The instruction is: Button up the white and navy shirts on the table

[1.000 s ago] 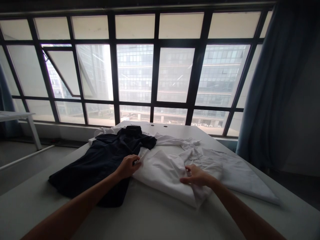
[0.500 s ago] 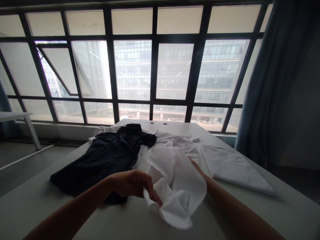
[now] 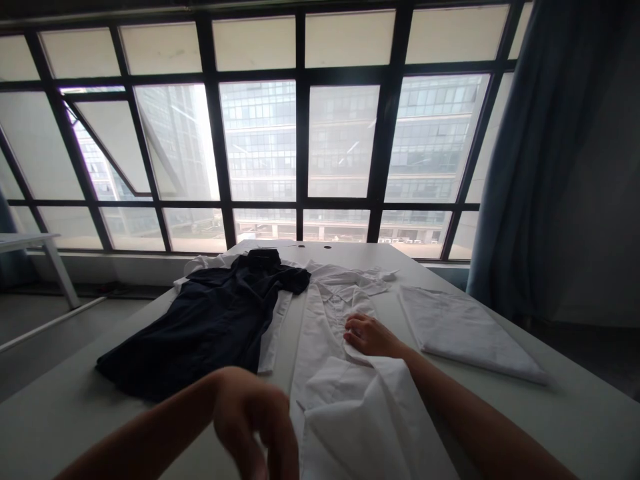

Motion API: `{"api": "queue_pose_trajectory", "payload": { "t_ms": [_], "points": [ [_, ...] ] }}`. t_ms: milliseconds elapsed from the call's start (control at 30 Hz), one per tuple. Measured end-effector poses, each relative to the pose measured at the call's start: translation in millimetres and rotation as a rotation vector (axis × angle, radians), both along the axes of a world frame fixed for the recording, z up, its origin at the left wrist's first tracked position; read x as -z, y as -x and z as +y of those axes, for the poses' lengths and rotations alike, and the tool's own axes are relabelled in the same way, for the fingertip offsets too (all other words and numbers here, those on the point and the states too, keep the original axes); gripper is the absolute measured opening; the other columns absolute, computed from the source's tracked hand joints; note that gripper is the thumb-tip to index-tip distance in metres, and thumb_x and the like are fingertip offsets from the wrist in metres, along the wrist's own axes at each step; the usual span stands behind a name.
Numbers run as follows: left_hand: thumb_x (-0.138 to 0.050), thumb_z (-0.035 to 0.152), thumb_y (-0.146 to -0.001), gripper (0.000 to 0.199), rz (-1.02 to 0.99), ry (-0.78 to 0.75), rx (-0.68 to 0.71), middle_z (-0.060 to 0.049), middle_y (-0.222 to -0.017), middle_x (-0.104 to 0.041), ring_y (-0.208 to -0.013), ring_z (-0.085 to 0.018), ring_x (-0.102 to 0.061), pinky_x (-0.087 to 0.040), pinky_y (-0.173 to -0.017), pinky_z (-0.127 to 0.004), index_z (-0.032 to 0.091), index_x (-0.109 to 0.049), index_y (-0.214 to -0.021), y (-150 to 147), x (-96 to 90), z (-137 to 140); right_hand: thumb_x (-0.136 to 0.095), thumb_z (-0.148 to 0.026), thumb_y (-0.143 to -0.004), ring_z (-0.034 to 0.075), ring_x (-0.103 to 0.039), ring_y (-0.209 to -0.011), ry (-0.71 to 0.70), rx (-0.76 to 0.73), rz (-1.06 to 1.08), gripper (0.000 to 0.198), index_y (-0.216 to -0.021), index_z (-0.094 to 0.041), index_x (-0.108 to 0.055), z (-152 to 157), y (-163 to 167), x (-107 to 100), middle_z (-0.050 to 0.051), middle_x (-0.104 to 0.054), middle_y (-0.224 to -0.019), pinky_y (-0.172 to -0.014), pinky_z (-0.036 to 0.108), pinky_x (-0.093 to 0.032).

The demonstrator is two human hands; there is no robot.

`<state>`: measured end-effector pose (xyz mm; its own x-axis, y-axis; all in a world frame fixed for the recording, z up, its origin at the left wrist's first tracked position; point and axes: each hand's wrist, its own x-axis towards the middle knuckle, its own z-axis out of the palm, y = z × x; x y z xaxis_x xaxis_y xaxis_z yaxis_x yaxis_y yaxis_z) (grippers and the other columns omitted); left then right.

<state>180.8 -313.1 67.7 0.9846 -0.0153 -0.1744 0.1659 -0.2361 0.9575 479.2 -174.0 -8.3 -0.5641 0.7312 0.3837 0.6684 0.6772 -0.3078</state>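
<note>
From where I stand, the white shirt (image 3: 350, 417) lies lengthwise down the middle of the worktop (image 3: 175, 433), its near part rumpled and folded over on itself. The right hand (image 3: 369, 335) rests on it about midway, fingers bent against the fabric; I cannot tell whether they pinch it. The left hand (image 3: 256, 417) hangs low beside the shirt's near left edge, wrist bent and fingers pointing down; their tips are cut off, so I cannot tell if they grasp anything.

To the left is a dark shirt (image 3: 200, 333), spread out over some white fabric (image 3: 270, 343) that shows along its right side. To the right, well apart from the dark shirt, lies a flat, folded white cloth (image 3: 465, 333).
</note>
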Motion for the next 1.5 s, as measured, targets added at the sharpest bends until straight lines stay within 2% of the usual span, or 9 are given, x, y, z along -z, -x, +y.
{"api": "queue_pose_trajectory", "payload": {
  "t_ms": [167,267,433,667,900,1100,1267,1400,1500],
  "points": [
    [-0.043,0.047,-0.098,0.042,-0.192,-0.603,-0.721,-0.012,-0.11,-0.072,-0.103,-0.022,-0.065,-0.046,-0.097,-0.038,0.016,-0.068,-0.11,-17.2,-16.6,41.3,-0.067,-0.048,-0.083,0.022,-0.062,-0.089,0.108,-0.163,-0.057,0.032,-0.09,-0.017,-0.074,-31.5,16.6,-29.7,0.009,-0.07,-0.091,-0.084,0.034,-0.047],
    [-0.052,0.033,-0.095,0.028,-0.096,-1.013,-0.676,-0.011,-0.127,-0.064,-0.119,-0.023,-0.056,-0.031,-0.111,-0.043,0.018,-0.065,-0.115,-52.1,16.7,73.0,-0.064,-0.05,-0.083,0.016,-0.06,-0.07,0.302,-0.25,-0.05,0.037,-0.082,-0.015,-0.074,-42.0,23.1,-38.1,0.005,-0.068,-0.076,-0.067,0.026,-0.045],
    [-0.043,0.035,-0.099,0.032,0.145,-1.328,-0.545,-0.008,-0.088,-0.071,-0.087,-0.019,-0.066,-0.044,-0.095,-0.036,0.017,-0.068,-0.09,-67.5,42.0,98.2,-0.071,-0.05,-0.072,0.01,-0.046,-0.05,0.372,0.073,-0.245,0.038,-0.063,-0.013,-0.071,-45.5,-13.5,-50.5,0.0,-0.057,-0.052,-0.05,0.022,-0.032],
    [-0.074,0.055,-0.072,0.036,0.633,-0.984,-0.594,-0.004,-0.077,-0.073,-0.068,-0.018,-0.065,-0.046,-0.061,-0.024,0.02,-0.073,-0.079,-15.1,10.3,94.4,-0.078,-0.032,-0.062,0.028,-0.067,-0.077,0.529,0.681,-0.586,0.028,-0.083,-0.013,-0.076,-51.4,-72.3,-80.3,0.013,-0.072,-0.083,-0.065,0.032,-0.049],
    [-0.084,0.038,-0.057,0.074,0.678,-1.145,-0.377,-0.008,-0.108,-0.067,-0.095,-0.027,-0.064,-0.051,-0.08,-0.033,0.023,-0.059,-0.126,-42.7,0.6,67.2,-0.075,-0.008,-0.056,0.032,-0.055,-0.121,0.38,0.167,-0.489,0.075,-0.128,-0.024,-0.065,-67.8,-15.6,-73.6,0.012,-0.054,-0.138,-0.101,0.038,-0.042],
    [-0.071,0.02,-0.07,0.039,0.385,-1.112,-0.314,-0.008,-0.108,-0.064,-0.098,-0.025,-0.062,-0.049,-0.087,-0.033,0.019,-0.064,-0.108,-44.5,15.6,47.2,-0.08,-0.038,-0.063,0.02,-0.063,-0.081,0.672,-0.154,-0.277,0.029,-0.086,-0.019,-0.078,-73.6,0.1,-68.9,0.004,-0.07,-0.09,-0.071,0.027,-0.048],
    [-0.069,0.019,-0.074,0.022,0.36,-1.073,-0.362,-0.005,-0.102,-0.065,-0.091,-0.021,-0.061,-0.048,-0.086,-0.031,0.018,-0.065,-0.095,-27.8,20.0,43.5,-0.074,-0.022,-0.061,0.015,-0.059,-0.071,0.832,-0.174,-0.416,0.038,-0.098,-0.02,-0.075,-78.8,-0.4,-71.9,0.0,-0.067,-0.082,-0.059,0.022,-0.044],
    [-0.087,0.029,-0.058,0.057,0.337,-1.076,-0.336,-0.008,-0.116,-0.059,-0.106,-0.026,-0.056,-0.045,-0.09,-0.032,0.019,-0.062,-0.108,-7.6,18.0,35.6,-0.072,-0.007,-0.047,0.015,-0.054,-0.067,0.556,0.042,-0.522,0.043,-0.087,-0.022,-0.075,-78.3,-13.8,-67.7,0.0,-0.061,-0.082,-0.056,0.024,-0.039],
    [-0.084,0.029,-0.067,0.033,0.262,-1.049,-0.381,-0.004,-0.107,-0.063,-0.101,-0.022,-0.056,-0.044,-0.088,-0.028,0.021,-0.066,-0.093,2.5,19.9,28.2,-0.071,-0.004,-0.042,0.015,-0.053,-0.065,0.428,0.157,-0.56,0.044,-0.082,-0.023,-0.073,-74.9,-23.7,-60.7,0.001,-0.058,-0.082,-0.056,0.025,-0.038]
  ]
}}
